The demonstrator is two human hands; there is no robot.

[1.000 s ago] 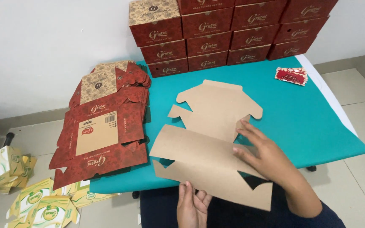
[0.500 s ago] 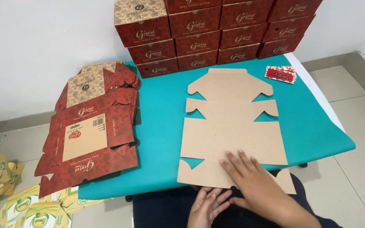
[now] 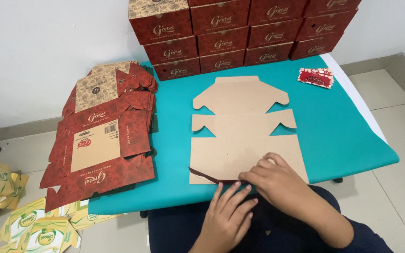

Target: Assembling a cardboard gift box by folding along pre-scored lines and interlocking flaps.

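Note:
A flat brown cardboard box blank [image 3: 242,131] lies plain side up on the teal table [image 3: 343,131]. Its near edge is folded up, showing a strip of dark red print. My right hand [image 3: 275,180] presses on that folded near edge, fingers bent over the crease. Just left of it, my left hand [image 3: 228,215] rests at the table's front edge, fingers spread, with its fingertips touching the fold.
A stack of flat red printed box blanks [image 3: 101,140] overhangs the table's left side. Assembled red boxes [image 3: 240,33] are stacked against the back wall. A small red packet [image 3: 316,77] lies at the far right. Yellow-green cartons [image 3: 29,225] litter the floor at left.
The blank, earlier lifted and tilted, now lies flat. Both hands have come to its near edge and folded the front flap up and over.

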